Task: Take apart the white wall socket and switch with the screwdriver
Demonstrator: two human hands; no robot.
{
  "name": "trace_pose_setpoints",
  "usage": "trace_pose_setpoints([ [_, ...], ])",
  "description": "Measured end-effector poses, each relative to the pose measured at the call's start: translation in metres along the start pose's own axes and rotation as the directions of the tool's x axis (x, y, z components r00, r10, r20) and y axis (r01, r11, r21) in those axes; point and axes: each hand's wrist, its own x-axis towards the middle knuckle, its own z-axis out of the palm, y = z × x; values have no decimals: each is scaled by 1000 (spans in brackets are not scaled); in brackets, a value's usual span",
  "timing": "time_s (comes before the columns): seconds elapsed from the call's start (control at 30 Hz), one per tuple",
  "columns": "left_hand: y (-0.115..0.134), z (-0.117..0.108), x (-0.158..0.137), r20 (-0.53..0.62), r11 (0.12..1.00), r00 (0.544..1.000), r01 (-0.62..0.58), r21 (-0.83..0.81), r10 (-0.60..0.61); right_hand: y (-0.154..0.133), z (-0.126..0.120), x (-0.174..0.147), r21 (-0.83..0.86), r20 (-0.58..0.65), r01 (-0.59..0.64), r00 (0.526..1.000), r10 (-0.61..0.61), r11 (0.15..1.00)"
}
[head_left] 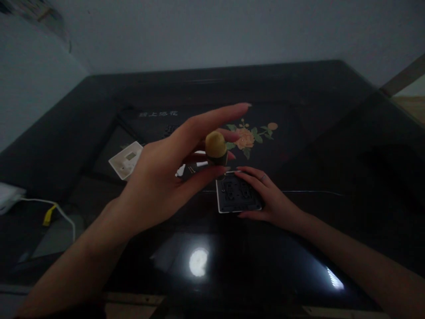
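My left hand (159,173) is closed around a screwdriver (215,145) with a yellow and black handle, seen nearly end-on. Its index finger points forward, off the handle. Most of the shaft is hidden behind the handle and fingers; the tip is close to the wall switch (236,197). The switch lies dark back up, with a thin white edge around it. On its right side, my right hand (270,197) grips it between thumb and fingers. A white cover plate (124,163) rests left of my left hand, partly covered by it. Small screws (191,169) lie beyond the left thumb.
Near the screws are small white pieces (202,164), and a dark part (170,130) sits behind the left hand. A white box (9,197) with a white cable and yellow tag (49,215) stands at far left. The glossy black table (299,97) meets a wall.
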Motion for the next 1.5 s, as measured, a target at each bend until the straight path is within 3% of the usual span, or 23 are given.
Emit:
trace_pose_setpoints([
  [0.1,-3,4,1,-88,982,990,-99,159,113,0,0,0,5,1,0,1000,0,1000],
  [0.17,-2,3,2,-78,970,990,-95,225,115,-1,0,0,5,3,11,1000,-11,1000],
  [0.33,6,-9,0,95,994,995,16,109,-27,-2,-1,0,-3,3,20,1000,-20,1000],
  [0.4,5,-10,-1,104,995,994,16,98,-26,-1,-1,0,-7,1,20,1000,-20,1000],
  [0.57,-3,3,0,-106,977,989,-79,198,102,1,0,0,-3,4,11,1000,-11,1000],
  [0.63,-2,5,1,-128,962,985,-77,262,113,0,0,0,-4,5,16,1000,-16,1000],
  [0.7,2,2,1,-90,965,994,-44,260,70,0,0,0,-12,8,17,1000,-17,1000],
  [0.8,8,-7,0,56,988,998,6,157,-15,-1,-1,0,-19,9,8,1000,-8,1000],
  [0.9,7,-11,-1,126,993,992,-14,116,-1,-1,-1,0,-15,8,-1,1000,1,1000],
  [1.0,-1,-3,-1,-13,986,997,-68,152,71,0,0,0,-16,8,1,1000,-1,1000],
  [1.13,-10,9,1,-200,942,963,-113,317,182,0,0,0,-15,7,8,1000,-8,1000],
  [1.2,-8,8,1,-171,944,972,-98,315,158,0,0,0,-18,10,3,1000,-3,1000],
  [1.37,2,-4,-1,37,998,998,51,42,-52,-1,0,0,-21,11,-1,1000,2,1000],
  [1.5,-4,0,-2,-61,990,997,-36,138,44,-1,-1,0,-23,14,3,1000,-3,1000],
])
